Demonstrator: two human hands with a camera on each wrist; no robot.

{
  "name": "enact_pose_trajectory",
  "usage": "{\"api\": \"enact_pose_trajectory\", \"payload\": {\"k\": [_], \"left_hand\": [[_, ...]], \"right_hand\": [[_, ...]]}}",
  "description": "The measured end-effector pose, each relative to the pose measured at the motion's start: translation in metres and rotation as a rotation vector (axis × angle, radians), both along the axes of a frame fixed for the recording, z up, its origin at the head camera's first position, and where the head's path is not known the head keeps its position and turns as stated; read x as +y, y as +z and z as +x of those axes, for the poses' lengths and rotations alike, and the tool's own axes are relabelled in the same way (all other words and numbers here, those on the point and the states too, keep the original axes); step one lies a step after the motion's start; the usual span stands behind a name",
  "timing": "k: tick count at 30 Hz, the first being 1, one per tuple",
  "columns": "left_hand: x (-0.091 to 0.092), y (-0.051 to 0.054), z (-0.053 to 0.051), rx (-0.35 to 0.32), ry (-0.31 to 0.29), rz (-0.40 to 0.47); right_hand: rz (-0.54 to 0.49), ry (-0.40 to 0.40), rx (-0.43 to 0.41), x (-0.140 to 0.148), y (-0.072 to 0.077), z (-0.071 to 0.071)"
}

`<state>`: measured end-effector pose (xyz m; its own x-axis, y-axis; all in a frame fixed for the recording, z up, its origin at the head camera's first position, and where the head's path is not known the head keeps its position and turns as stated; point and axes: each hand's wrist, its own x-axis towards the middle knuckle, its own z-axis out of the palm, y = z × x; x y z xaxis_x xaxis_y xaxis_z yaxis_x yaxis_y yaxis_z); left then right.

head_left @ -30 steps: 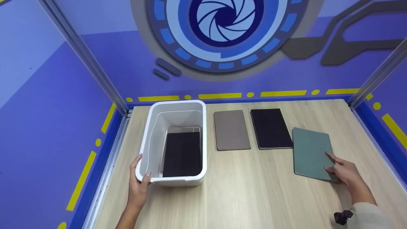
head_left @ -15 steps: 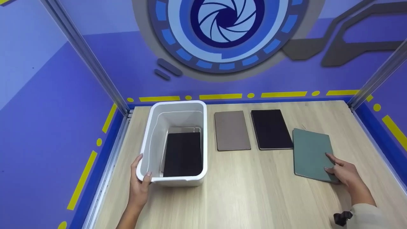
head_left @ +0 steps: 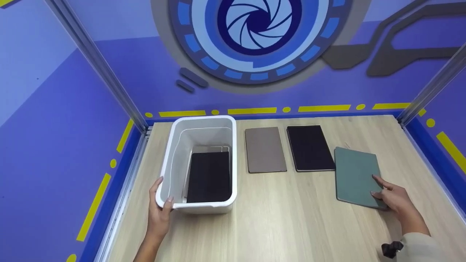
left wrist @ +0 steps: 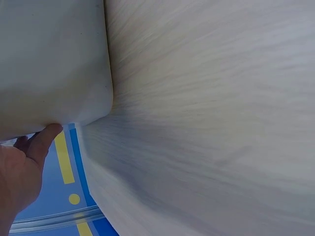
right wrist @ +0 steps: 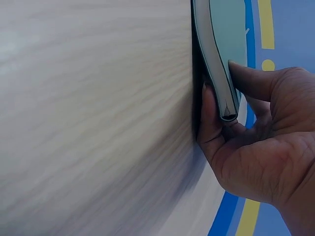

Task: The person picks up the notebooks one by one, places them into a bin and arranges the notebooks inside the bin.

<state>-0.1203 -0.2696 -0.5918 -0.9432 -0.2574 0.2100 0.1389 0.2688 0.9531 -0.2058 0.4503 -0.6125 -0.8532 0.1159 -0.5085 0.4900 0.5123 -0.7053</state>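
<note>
The left hand grips the near left corner of a white bin, thumb at the rim; in the left wrist view the hand touches the bin's outer wall. A green notebook lies at the right, its near right corner pinched by the right hand. The right wrist view shows the notebook slightly bent and lifted at that corner, with fingers of the right hand on both its faces.
Inside the bin lies a black notebook on lighter items. A taupe notebook and another black notebook lie on the wooden table, between bin and green notebook. Blue-purple panels stand around the table.
</note>
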Motion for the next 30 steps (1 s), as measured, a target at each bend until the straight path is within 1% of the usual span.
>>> {"api": "enact_pose_trajectory", "payload": {"k": [9,14,22,30], "left_hand": [[-0.0004,0.0002,0.0005,0.02,0.004,-0.001],[0.0004,0.0003,0.0004,0.017,-0.005,0.011],[0.0012,0.0001,0.0003,0.025,-0.015,0.023],[0.0007,-0.0011,0.0008,0.032,-0.018,0.019]], "right_hand": [[-0.004,0.0,-0.003,-0.0016,-0.0016,-0.0001],[0.019,0.009,-0.01,-0.0016,0.0,-0.0016],[0.009,-0.013,-0.017,-0.0007,-0.0001,-0.0023],[0.008,0.002,-0.019,-0.0002,-0.0006,-0.0018]]}}
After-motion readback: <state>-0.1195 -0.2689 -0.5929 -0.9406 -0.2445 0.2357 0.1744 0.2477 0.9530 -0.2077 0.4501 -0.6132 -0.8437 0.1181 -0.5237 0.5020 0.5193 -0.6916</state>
